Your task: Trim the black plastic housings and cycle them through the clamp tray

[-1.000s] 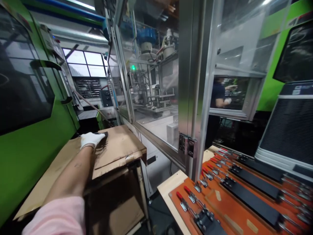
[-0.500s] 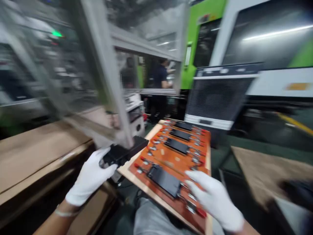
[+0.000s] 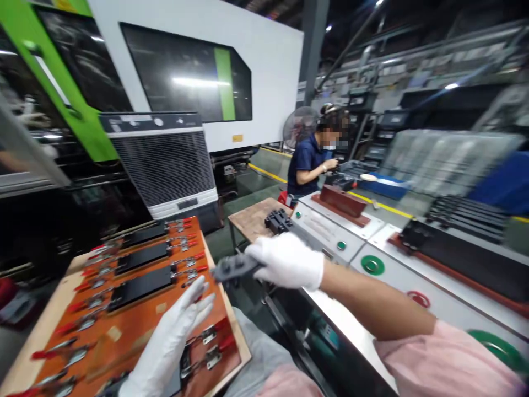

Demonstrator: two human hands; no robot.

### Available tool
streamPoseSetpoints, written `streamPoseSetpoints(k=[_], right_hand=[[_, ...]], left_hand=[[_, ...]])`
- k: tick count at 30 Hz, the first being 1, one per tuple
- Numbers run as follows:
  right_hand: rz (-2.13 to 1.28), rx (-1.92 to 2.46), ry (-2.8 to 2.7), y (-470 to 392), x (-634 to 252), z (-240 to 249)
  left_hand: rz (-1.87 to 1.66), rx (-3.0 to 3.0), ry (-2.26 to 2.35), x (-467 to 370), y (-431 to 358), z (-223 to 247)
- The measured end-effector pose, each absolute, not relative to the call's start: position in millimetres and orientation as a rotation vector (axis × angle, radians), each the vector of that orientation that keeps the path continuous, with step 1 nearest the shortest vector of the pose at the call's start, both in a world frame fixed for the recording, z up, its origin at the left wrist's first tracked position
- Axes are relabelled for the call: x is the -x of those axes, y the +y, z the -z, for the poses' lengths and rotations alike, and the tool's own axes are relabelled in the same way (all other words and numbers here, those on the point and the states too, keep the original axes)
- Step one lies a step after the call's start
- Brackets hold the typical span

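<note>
My right hand (image 3: pixel 289 260), in a white glove, is closed on one end of a dark grey molded plastic part (image 3: pixel 233 269), held just off the right edge of the orange board. My left hand (image 3: pixel 171 333), also gloved, is open with its fingers apart over the near half of the orange board (image 3: pixel 142 325). Flat black rectangular parts (image 3: pixel 142 286) lie on the board in a row, between red-handled toggle clamps (image 3: pixel 190 264). Another dark part near the board's front edge is mostly hidden under my left hand and forearm.
Dark plastic pieces (image 3: pixel 279 220) lie on a small brown table (image 3: pixel 248 218). To the right stand white machine benches (image 3: pixel 326 231) with green and red buttons and red-brown fixtures. A co-worker (image 3: pixel 308 165) sits behind them. An air cooler (image 3: pixel 165 168) stands behind the board.
The view has swung to the right. The black part in my left hand is gone from it, and that hand is over the board. My right hand has left the board and holds a grey part.
</note>
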State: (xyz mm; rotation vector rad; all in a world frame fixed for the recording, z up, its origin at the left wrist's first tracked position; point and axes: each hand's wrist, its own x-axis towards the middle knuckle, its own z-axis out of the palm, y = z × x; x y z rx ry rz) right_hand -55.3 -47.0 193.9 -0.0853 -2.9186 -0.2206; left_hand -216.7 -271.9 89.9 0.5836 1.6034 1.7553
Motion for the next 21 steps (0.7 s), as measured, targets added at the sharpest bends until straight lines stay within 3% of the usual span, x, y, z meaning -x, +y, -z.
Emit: streamPoseSetpoints(k=[4, 8, 15, 21], right_hand=[[0.410, 0.973, -2.588, 36, 1, -235], [0.449, 1.453, -2.410, 125, -35, -256], [0.219, 1.703, -2.413, 233, -40, -253], [0.146, 1.617, -2.511, 282, -16, -244]], left_hand=[[-1.575, -0.697, 1.542, 214, -236, -95], [-1.361, -0.775, 1.551, 208, -224, -88], [-1.298, -0.707, 1.549, 200, -196, -73], [-1.256, -0.655, 1.547, 192, -166, -57]])
